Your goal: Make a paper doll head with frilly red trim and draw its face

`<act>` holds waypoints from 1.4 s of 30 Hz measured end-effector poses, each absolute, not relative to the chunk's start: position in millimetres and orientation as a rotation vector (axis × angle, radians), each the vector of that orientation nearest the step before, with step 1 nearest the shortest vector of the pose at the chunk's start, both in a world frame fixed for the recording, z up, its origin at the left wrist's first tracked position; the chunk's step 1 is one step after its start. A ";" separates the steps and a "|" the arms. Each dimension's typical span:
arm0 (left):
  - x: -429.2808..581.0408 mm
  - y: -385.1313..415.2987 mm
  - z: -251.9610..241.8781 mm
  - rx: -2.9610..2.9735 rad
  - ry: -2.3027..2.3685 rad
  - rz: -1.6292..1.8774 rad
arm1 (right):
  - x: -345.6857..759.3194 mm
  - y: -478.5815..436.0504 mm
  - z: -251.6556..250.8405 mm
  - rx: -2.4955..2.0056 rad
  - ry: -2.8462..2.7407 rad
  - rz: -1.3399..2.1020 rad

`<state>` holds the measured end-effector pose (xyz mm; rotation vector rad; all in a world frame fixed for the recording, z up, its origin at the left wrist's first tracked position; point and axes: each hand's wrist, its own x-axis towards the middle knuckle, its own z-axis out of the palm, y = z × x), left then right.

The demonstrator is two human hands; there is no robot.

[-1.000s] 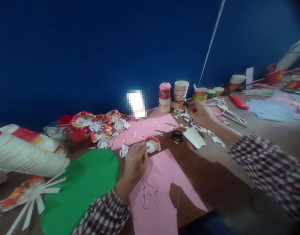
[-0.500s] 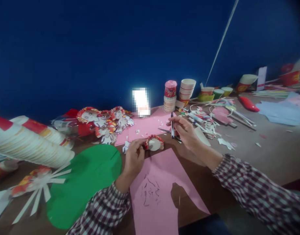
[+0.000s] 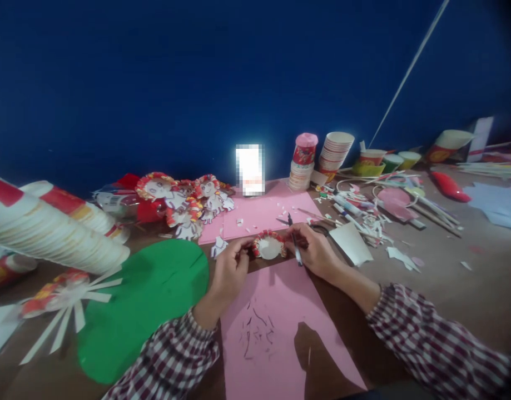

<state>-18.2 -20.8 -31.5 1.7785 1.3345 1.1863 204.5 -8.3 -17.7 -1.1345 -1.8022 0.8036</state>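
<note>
Between my hands is a round paper craft piece, with a pale centre and a curled red and yellow paper rim. My left hand pinches its left edge. In my right hand a black and white pen is gripped, and those fingers are at the piece's right edge. Just below lies a pink sheet with dark pen strokes. A small white paper cutout rests beside my left hand. Scissors, partly hidden, lie behind my right hand.
A green oval sheet and leaning paper cups occupy the left. Finished-looking paper figures stand behind. A lit, blurred screen is at the back, near stacked cups. Markers and paper scraps spread to the right.
My right hand has come down and left with the pen, reaching the right edge of the craft piece. My left hand keeps its hold. The view has shifted slightly.
</note>
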 end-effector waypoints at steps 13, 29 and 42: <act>-17.5 -21.8 -25.7 1.918 1.365 1.162 | 204.7 -6.8 -21.2 -1.148 -1.820 0.854; -9.0 -30.3 -10.7 2.555 1.138 0.932 | 205.0 -7.3 -14.9 -1.209 -1.819 0.732; -4.7 -32.5 -12.2 2.663 1.196 0.769 | 201.0 -7.7 -12.3 -1.237 -1.790 0.637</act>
